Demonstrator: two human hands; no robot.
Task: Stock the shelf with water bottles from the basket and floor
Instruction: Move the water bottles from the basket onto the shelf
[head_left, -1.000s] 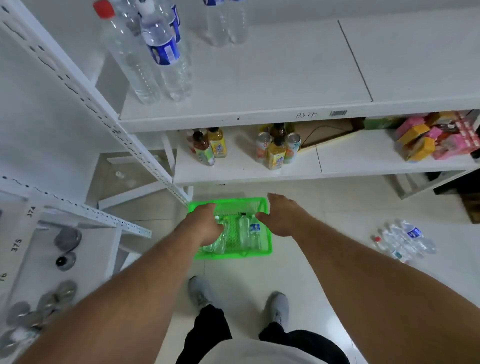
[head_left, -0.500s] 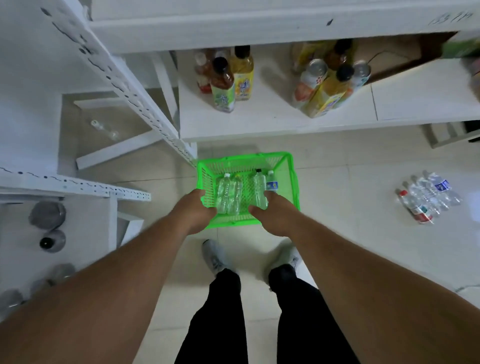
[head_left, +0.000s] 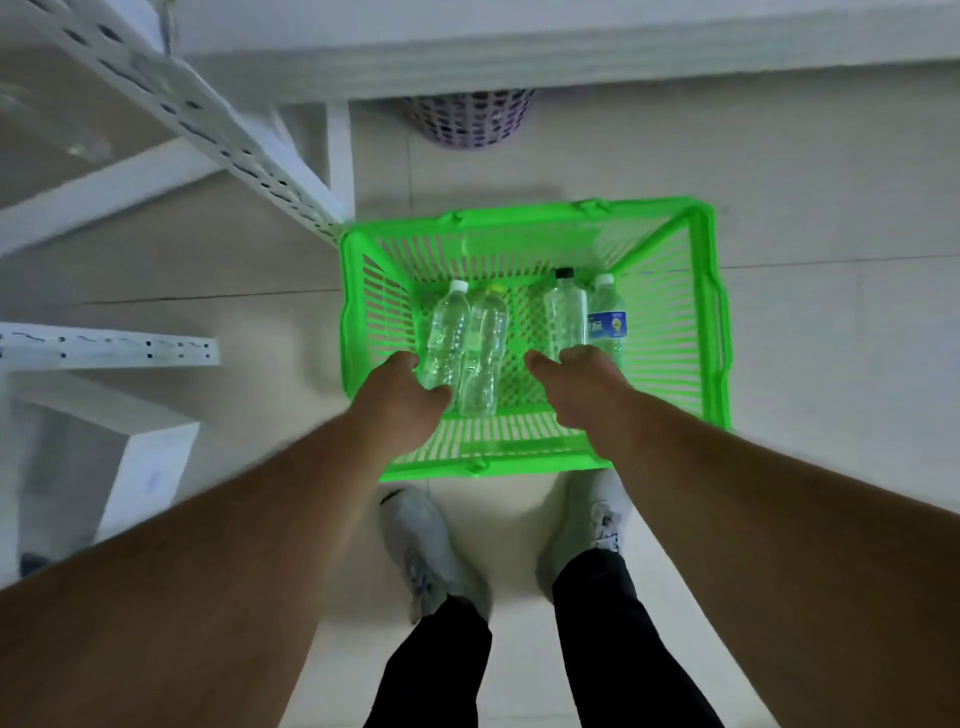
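From the head view, four water bottles (head_left: 470, 340) lie flat in the green basket (head_left: 670, 332) on the floor, long axes running near to far, caps pointing far toward the shelf (head_left: 467, 57). The left hand (head_left: 402, 397) curls its grip around the near end of the leftmost bottle; the right hand (head_left: 582, 382) covers the black-capped bottle's (head_left: 566, 312) base, though I cannot tell whether it grasps. Compared with half a second ago, the view has dropped closer and both hands sit deeper inside the basket.

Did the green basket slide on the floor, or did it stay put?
No, it stayed put. The green plastic basket keeps its far-left corner at the foot of the white perforated shelf post, as before; only the camera tilted down.
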